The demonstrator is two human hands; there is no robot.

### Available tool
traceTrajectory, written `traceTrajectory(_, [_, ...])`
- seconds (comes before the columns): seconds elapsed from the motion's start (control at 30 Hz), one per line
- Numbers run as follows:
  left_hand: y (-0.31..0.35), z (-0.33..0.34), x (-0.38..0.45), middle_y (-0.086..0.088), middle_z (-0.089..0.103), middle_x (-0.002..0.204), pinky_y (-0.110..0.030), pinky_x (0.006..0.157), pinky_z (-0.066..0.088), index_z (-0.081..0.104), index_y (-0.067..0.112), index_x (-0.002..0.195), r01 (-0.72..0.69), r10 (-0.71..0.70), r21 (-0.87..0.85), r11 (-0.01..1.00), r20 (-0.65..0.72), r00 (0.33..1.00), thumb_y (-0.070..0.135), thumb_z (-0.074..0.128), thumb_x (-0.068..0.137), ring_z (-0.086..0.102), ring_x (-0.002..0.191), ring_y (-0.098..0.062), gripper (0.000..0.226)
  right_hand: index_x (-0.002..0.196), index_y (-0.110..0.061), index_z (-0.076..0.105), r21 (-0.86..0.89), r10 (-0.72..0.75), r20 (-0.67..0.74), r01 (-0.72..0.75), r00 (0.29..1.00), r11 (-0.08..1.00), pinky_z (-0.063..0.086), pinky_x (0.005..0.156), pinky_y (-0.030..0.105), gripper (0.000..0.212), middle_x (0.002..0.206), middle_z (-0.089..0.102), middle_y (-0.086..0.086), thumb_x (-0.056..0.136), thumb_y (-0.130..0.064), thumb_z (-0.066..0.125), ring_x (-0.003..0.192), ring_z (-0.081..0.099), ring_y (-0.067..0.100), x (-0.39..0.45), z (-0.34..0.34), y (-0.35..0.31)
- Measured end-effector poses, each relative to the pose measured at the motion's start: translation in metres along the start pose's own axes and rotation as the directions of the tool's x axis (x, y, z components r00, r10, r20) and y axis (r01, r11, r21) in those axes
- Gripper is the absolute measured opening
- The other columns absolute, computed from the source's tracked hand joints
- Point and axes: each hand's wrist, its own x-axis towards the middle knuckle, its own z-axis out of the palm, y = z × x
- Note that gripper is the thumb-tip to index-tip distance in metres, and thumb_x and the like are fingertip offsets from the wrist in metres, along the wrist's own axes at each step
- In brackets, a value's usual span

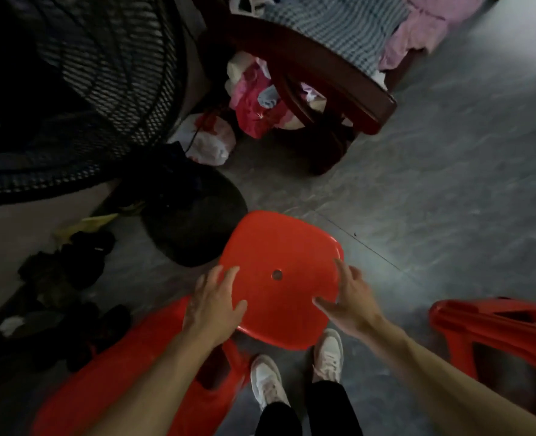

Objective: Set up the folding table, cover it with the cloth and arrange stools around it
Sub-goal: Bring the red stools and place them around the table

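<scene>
At far left we see a large black fan [81,89] looming over a dim strip of floor [449,199] littered with dark shoes [71,265]. Lower down, a red plastic stool [128,366] lies tipped on its side beside our left forearm. Our left hand [213,305] is spread with fingers straight and relaxed over the near left edge of the upright red stool's seat [279,247]; it grips nothing, and we cannot tell whether it touches the plastic. That stool stands on the grey floor directly ahead of our white sneakers [268,383], its seat pierced by a small round hole. Our right hand [350,297] is likewise open, fingers splayed at the seat's right edge, holding nothing. Beyond, plastic bags [210,143] and pink cloth bundles [254,102] sit under a dark wooden bed frame [323,77] topped with checked bedding [332,29]. At far right another red stool [496,335] lies overturned, well apart from the upright one.
</scene>
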Motion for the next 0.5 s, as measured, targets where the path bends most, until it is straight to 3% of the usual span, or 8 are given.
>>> traceTrajectory(0.13, [0.002,0.022,0.044,-0.009,0.0,0.163,-0.044,0.117,0.027,0.007,0.045,0.152,0.041,-0.043,0.023,0.999,0.09,0.995,0.053,0.072,0.076,0.015,0.146,-0.035,0.1,0.154,-0.033,-0.006,0.1,0.113,0.032,-0.116,0.993,0.988,0.046,0.102,0.049,0.12,0.143,0.03,0.02,0.07,-0.061,0.076,0.123,0.048,0.042,0.038,0.027,0.01])
traceTrajectory(0.23, [0.005,0.034,0.067,-0.017,-0.007,0.162,-0.048,0.117,0.027,-0.01,0.05,0.15,0.068,-0.073,0.04,0.997,0.131,0.989,0.052,0.08,0.069,0.013,0.147,-0.04,0.121,0.152,-0.042,-0.006,0.189,0.179,0.084,-0.192,0.98,0.963,0.05,0.099,0.049,0.123,0.146,0.025,0.021,0.066,-0.059,0.081,0.119,0.053,0.044,0.055,0.044,0.012])
traceTrajectory(0.37, [-0.001,0.039,0.084,-0.021,0.004,0.159,-0.051,0.113,0.033,-0.016,0.058,0.144,0.125,-0.119,-0.04,0.991,0.116,0.986,0.049,0.088,0.059,0.024,0.143,-0.042,0.135,0.147,-0.05,-0.003,0.272,0.211,0.054,-0.217,0.976,0.938,0.05,0.098,0.053,0.122,0.14,0.026,0.02,0.065,-0.05,0.086,0.115,0.053,0.044,0.062,0.058,0.013])
traceTrajectory(0.5, [-0.005,0.039,0.087,-0.015,0.025,0.146,-0.049,0.109,0.039,-0.006,0.057,0.147,0.1,-0.095,-0.118,0.988,0.054,0.994,0.046,0.09,0.055,0.038,0.133,-0.035,0.133,0.146,-0.053,-0.002,0.385,0.227,0.017,-0.216,0.974,0.897,0.046,0.1,0.06,0.121,0.143,0.026,0.019,0.063,-0.05,0.086,0.125,0.045,0.044,0.06,0.063,0.014])
